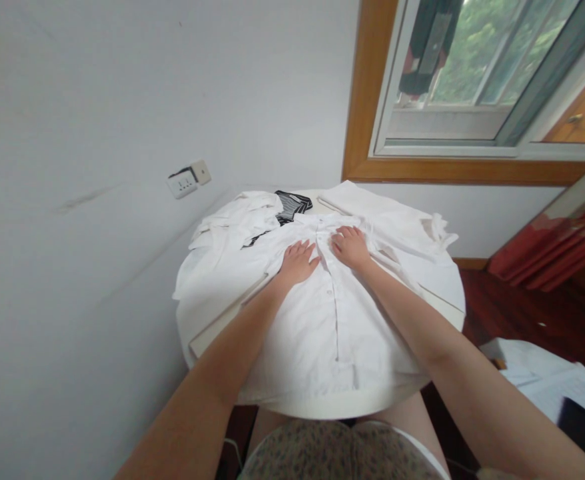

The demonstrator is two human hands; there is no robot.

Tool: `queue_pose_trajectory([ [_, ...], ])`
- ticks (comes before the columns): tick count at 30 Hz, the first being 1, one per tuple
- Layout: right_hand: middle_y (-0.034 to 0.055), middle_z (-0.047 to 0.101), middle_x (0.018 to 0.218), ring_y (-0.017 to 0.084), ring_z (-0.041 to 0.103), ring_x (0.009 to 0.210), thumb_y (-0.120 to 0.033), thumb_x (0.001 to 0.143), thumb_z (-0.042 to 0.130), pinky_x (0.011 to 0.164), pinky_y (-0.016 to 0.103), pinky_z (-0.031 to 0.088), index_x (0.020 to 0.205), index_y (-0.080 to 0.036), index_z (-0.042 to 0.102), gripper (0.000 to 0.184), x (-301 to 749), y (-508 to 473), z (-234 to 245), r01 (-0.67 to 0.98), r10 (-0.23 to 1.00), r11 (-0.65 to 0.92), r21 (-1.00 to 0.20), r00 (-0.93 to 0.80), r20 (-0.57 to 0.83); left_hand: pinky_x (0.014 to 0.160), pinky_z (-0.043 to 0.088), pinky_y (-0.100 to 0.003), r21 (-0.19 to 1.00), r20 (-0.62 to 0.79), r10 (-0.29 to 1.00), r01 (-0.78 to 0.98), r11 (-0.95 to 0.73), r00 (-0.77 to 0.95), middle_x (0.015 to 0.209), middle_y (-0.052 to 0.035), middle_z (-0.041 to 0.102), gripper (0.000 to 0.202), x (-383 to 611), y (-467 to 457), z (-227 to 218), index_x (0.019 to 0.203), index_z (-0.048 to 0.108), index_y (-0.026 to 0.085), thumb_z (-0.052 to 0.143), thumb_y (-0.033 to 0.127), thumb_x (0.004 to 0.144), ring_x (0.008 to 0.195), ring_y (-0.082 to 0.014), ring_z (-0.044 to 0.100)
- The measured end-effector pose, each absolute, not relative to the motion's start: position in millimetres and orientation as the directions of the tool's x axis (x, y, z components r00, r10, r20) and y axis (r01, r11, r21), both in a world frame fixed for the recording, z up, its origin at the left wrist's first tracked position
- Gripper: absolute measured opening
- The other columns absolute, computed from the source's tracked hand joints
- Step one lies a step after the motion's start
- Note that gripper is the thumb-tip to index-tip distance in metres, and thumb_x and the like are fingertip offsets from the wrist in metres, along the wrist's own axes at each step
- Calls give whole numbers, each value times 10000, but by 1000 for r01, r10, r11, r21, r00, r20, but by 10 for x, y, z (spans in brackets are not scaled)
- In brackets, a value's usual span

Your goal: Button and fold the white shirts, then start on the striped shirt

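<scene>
A white button-up shirt (317, 327) lies spread out with its front upward on a round white table (332, 408). Its collar points to the far side and its hem hangs near the table's front edge. My left hand (298, 261) rests flat on the upper chest, left of the button strip, fingers spread. On the other side of the strip my right hand (350, 247) presses on the cloth near the collar, its fingers slightly bent and apart. Neither hand grips anything. The sleeves spread out to both sides.
A striped black-and-white cloth (292, 205) lies beyond the shirt, beside bunched white cloth (247, 210). A wall socket (182, 183) sits at the left. The wood-framed window (472, 170) is at the right, with a red curtain (552, 247) and papers (562, 393) below.
</scene>
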State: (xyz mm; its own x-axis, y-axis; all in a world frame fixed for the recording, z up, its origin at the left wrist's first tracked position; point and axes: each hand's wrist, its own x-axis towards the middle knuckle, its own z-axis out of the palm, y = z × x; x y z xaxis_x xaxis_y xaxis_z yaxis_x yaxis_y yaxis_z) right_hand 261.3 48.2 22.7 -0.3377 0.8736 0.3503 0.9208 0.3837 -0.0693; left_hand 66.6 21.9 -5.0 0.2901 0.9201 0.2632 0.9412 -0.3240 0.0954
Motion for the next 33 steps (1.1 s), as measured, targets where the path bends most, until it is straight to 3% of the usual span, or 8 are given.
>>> queue_pose_trajectory([
  [2, 150, 615, 1277, 262, 502, 1216, -288, 980, 339, 1057, 413, 334, 1159, -156, 684, 411, 2583, 409, 251, 932, 910, 351, -94, -316, 268, 1150, 274, -491, 98, 265, 921, 942, -321, 286, 1536, -100, 398, 547, 665, 258, -55, 1435, 463, 215, 379, 462, 954, 1421, -303, 349],
  [5, 153, 609, 1303, 276, 527, 1215, -348, 996, 328, 1008, 411, 397, 1261, -170, 633, 441, 2579, 300, 194, 946, 950, 295, -136, -275, 151, 1150, 271, -488, 94, 269, 922, 945, -313, 279, 1535, -91, 401, 534, 666, 314, -61, 1432, 466, 233, 382, 458, 955, 1421, -296, 348],
  [10, 121, 309, 1578, 322, 256, 1450, -592, 977, 303, 1122, 560, 245, 1484, -256, 409, 617, 2670, 213, 3, 948, 950, 296, -121, -279, 140, 1151, 274, -472, 92, 245, 914, 931, -353, 322, 1538, -94, 396, 532, 639, 413, -54, 1433, 460, 216, 374, 451, 963, 1426, -290, 339],
  [17, 125, 280, 1588, 301, 227, 1466, -615, 974, 289, 1143, 550, 201, 1493, -254, 393, 640, 2710, 395, -12, 928, 933, 351, -123, -335, 132, 1115, 315, -438, 78, 288, 893, 921, -382, 346, 1452, -104, 496, 432, 639, 414, 46, 1347, 516, 225, 422, 399, 962, 1348, -264, 421],
  [21, 120, 350, 1559, 292, 282, 1442, -602, 975, 319, 1139, 530, 214, 1449, -251, 458, 606, 2708, 428, -13, 923, 927, 356, -146, -329, 178, 1019, 378, -426, 43, 375, 881, 944, -326, 288, 1221, -152, 604, 291, 802, 262, 133, 1179, 589, 171, 441, 254, 942, 1220, -291, 490],
  [25, 124, 509, 1438, 264, 423, 1338, -506, 968, 431, 1116, 441, 274, 1380, -208, 530, 518, 2739, 378, -4, 896, 894, 403, -186, -341, 291, 935, 415, -411, 94, 387, 906, 970, -226, 173, 1126, -150, 622, 334, 913, 149, 103, 1093, 626, 155, 365, 76, 900, 1134, -288, 528],
  [30, 110, 634, 1245, 231, 514, 1192, -275, 947, 471, 1043, 350, 334, 1226, -169, 646, 346, 2766, 309, 132, 848, 843, 480, -223, -376, 384, 993, 412, -376, 287, 378, 911, 914, -287, 168, 1083, -83, 664, 275, 802, 196, 14, 1028, 670, 189, 485, 94, 848, 1080, -223, 565],
  [33, 94, 684, 1050, 203, 576, 1035, -274, 976, 415, 959, 308, 382, 1077, -166, 701, 323, 2708, 240, 234, 825, 844, 489, -282, -366, 393, 1000, 414, -392, 322, 369, 909, 890, -322, 196, 1056, -65, 677, 213, 757, 225, 8, 975, 688, 216, 528, 153, 850, 1073, -219, 571],
])
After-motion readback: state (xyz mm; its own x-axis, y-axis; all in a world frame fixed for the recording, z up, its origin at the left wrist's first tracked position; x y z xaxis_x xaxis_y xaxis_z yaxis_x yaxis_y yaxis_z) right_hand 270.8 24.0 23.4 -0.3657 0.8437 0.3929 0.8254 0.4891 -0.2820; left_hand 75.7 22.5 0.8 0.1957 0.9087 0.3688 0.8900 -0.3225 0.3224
